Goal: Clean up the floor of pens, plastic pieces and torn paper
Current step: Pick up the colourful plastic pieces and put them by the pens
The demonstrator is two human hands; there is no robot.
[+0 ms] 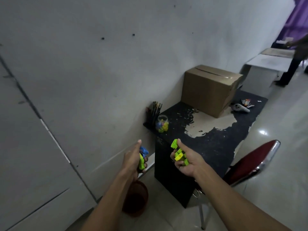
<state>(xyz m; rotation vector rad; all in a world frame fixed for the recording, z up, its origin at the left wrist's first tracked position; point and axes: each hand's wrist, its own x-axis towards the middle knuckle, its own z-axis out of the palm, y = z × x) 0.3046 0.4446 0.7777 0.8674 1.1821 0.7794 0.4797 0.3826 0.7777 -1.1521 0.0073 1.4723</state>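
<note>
Right now I'm gripping plastic pieces in both fists at the lower middle of the frame: my left hand (133, 157) is clutching blue and green pieces (143, 155), my right hand (186, 160) is clenching green and yellow pieces (179, 155), just below the jar (162, 123) standing on the black table (216, 144)

My curled fingers cover most of the plastic pieces (179, 155) in my right hand (186, 160) and those in my left hand (133, 157), so I can't count them. Beyond my hands, the jar (162, 123) contents blur together. Far right of my hands, a person (295, 60) is cut off by the edge.
</note>
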